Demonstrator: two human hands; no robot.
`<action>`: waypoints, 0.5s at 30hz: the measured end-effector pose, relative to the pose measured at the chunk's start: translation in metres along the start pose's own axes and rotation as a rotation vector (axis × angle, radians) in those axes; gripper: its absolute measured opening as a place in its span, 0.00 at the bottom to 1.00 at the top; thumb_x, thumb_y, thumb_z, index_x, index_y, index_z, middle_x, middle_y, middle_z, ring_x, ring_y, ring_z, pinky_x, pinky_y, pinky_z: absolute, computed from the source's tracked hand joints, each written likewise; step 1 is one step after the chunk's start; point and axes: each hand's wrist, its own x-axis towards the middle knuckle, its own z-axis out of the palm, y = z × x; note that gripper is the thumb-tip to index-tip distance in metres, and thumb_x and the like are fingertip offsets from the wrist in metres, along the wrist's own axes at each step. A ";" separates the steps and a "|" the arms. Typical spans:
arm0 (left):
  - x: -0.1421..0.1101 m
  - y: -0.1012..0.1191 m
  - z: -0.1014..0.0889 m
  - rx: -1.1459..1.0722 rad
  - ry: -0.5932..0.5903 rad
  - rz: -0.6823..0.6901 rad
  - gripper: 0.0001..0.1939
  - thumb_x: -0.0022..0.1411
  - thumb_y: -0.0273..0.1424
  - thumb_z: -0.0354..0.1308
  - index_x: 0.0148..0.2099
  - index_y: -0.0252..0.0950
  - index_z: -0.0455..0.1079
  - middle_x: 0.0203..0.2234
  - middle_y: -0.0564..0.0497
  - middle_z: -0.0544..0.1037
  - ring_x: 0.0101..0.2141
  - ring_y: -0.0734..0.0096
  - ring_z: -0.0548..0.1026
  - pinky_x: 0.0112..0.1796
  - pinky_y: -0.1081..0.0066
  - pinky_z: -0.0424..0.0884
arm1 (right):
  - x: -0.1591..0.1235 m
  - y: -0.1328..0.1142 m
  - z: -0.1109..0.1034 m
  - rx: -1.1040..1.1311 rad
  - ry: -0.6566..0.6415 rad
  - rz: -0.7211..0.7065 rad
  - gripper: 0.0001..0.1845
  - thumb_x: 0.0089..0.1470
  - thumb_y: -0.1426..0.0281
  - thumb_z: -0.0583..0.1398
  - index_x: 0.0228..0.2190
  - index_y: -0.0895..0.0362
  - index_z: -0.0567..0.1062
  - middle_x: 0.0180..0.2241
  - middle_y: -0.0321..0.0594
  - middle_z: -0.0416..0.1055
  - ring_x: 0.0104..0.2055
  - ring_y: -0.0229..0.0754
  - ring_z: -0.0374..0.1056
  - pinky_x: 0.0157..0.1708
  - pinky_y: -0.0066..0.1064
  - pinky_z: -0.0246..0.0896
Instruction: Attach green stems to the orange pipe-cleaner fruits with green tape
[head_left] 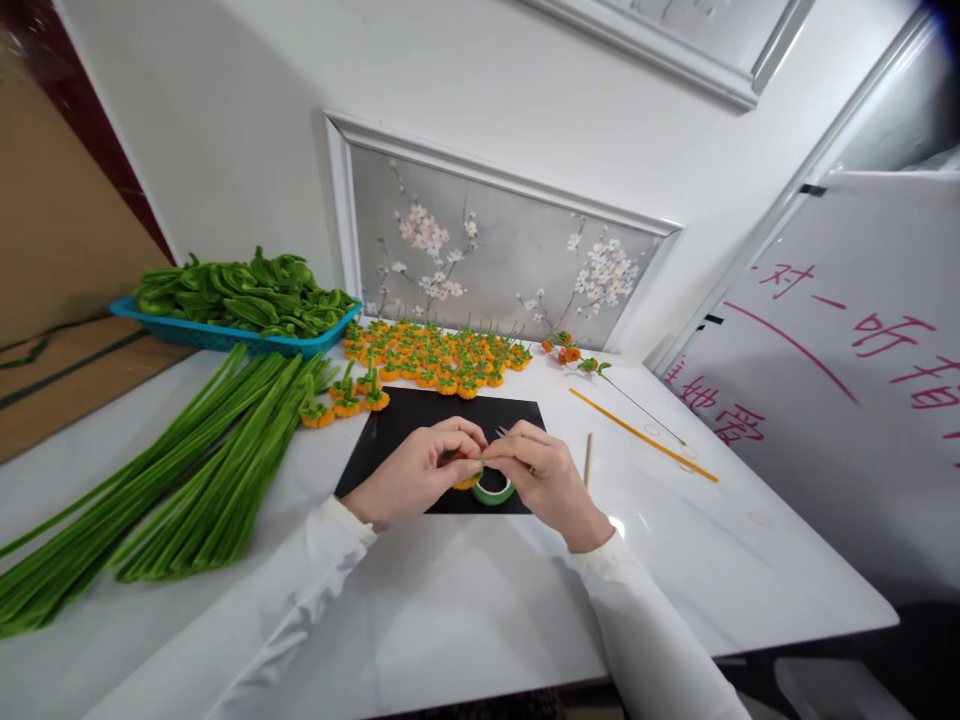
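Note:
My left hand (427, 468) is closed around an orange pipe-cleaner flower (466, 484), mostly hidden by the fingers. Its fingertips meet those of my right hand (546, 472), which is pinched shut at the flower's green end. Whether the right fingers grip a stem or a strip of tape is too small to tell. Just under both hands, a roll of green tape (493, 495) lies on a black mat (397, 415). Metal tips, perhaps of scissors (501, 432), poke out beside the right fingers.
Many orange flowers (442, 360) stand behind the mat. Green pipe cleaners (210, 470) lie at left, before a blue basket (300, 345) of green leaves (247, 290). At right are an orange pipe cleaner (645, 436), a thin stick (589, 460) and a wired flower stem (637, 405).

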 end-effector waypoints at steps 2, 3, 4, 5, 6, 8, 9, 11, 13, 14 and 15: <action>0.000 0.002 -0.004 -0.037 -0.070 -0.023 0.10 0.60 0.30 0.52 0.27 0.34 0.68 0.37 0.50 0.69 0.31 0.75 0.69 0.34 0.72 0.67 | 0.000 0.000 0.000 0.014 0.022 -0.013 0.10 0.58 0.73 0.56 0.32 0.54 0.78 0.28 0.37 0.66 0.30 0.36 0.64 0.31 0.28 0.63; 0.000 0.003 -0.005 -0.042 -0.087 -0.030 0.11 0.60 0.31 0.52 0.27 0.34 0.69 0.38 0.50 0.69 0.32 0.75 0.69 0.35 0.72 0.68 | 0.000 0.000 0.000 0.016 0.031 -0.018 0.09 0.58 0.73 0.56 0.32 0.54 0.78 0.28 0.37 0.66 0.30 0.36 0.65 0.31 0.28 0.63; 0.000 0.004 -0.006 -0.035 -0.090 -0.035 0.11 0.60 0.31 0.52 0.28 0.34 0.69 0.39 0.50 0.69 0.32 0.74 0.69 0.34 0.72 0.68 | 0.000 0.000 0.000 0.017 0.040 -0.023 0.09 0.57 0.73 0.57 0.31 0.54 0.78 0.28 0.37 0.67 0.30 0.36 0.65 0.31 0.28 0.63; 0.000 0.005 -0.005 -0.017 -0.082 -0.038 0.10 0.59 0.32 0.53 0.29 0.34 0.70 0.39 0.49 0.70 0.32 0.74 0.70 0.33 0.73 0.68 | 0.000 0.000 0.001 0.018 0.048 -0.028 0.09 0.57 0.73 0.57 0.31 0.54 0.78 0.28 0.37 0.67 0.30 0.36 0.65 0.31 0.28 0.63; 0.000 0.005 -0.005 0.012 -0.061 -0.035 0.08 0.59 0.32 0.54 0.31 0.34 0.70 0.39 0.49 0.70 0.32 0.73 0.70 0.33 0.73 0.68 | 0.000 0.001 0.001 0.018 0.057 -0.035 0.09 0.57 0.74 0.57 0.31 0.55 0.78 0.28 0.37 0.67 0.30 0.36 0.65 0.31 0.28 0.64; -0.001 0.006 -0.001 0.085 0.005 -0.017 0.06 0.55 0.32 0.58 0.35 0.35 0.70 0.38 0.50 0.71 0.33 0.72 0.70 0.32 0.72 0.68 | 0.000 0.002 0.003 0.018 0.074 -0.048 0.09 0.56 0.75 0.57 0.31 0.55 0.77 0.28 0.37 0.68 0.31 0.36 0.65 0.31 0.28 0.64; -0.001 0.006 0.001 0.125 0.039 -0.005 0.08 0.54 0.32 0.60 0.37 0.36 0.69 0.36 0.51 0.71 0.33 0.72 0.70 0.33 0.72 0.68 | 0.000 0.003 0.004 0.017 0.079 -0.054 0.08 0.56 0.76 0.57 0.31 0.55 0.77 0.28 0.37 0.68 0.31 0.36 0.65 0.31 0.28 0.64; -0.001 0.005 0.006 0.190 0.105 0.031 0.09 0.52 0.29 0.61 0.37 0.36 0.67 0.34 0.52 0.71 0.34 0.71 0.70 0.34 0.72 0.68 | 0.000 0.003 0.005 0.014 0.079 -0.057 0.08 0.56 0.76 0.58 0.30 0.56 0.77 0.28 0.37 0.68 0.30 0.36 0.65 0.31 0.28 0.64; -0.002 0.004 0.010 0.219 0.160 0.074 0.04 0.55 0.27 0.59 0.32 0.36 0.66 0.34 0.52 0.72 0.34 0.72 0.70 0.34 0.72 0.67 | -0.001 0.002 0.006 0.009 0.075 -0.055 0.08 0.56 0.75 0.57 0.30 0.56 0.77 0.28 0.37 0.68 0.30 0.36 0.65 0.30 0.28 0.63; -0.002 0.003 0.011 0.222 0.188 0.096 0.05 0.56 0.27 0.57 0.29 0.36 0.64 0.34 0.52 0.72 0.34 0.72 0.70 0.33 0.73 0.67 | -0.001 0.002 0.007 0.005 0.073 -0.055 0.08 0.56 0.75 0.57 0.30 0.56 0.76 0.27 0.38 0.68 0.30 0.36 0.65 0.30 0.28 0.63; -0.002 0.002 0.012 0.220 0.214 0.115 0.07 0.57 0.26 0.56 0.27 0.35 0.64 0.34 0.51 0.72 0.33 0.73 0.71 0.32 0.73 0.67 | 0.000 0.001 0.007 -0.004 0.070 -0.053 0.08 0.56 0.75 0.57 0.30 0.56 0.76 0.28 0.38 0.68 0.30 0.36 0.65 0.30 0.28 0.63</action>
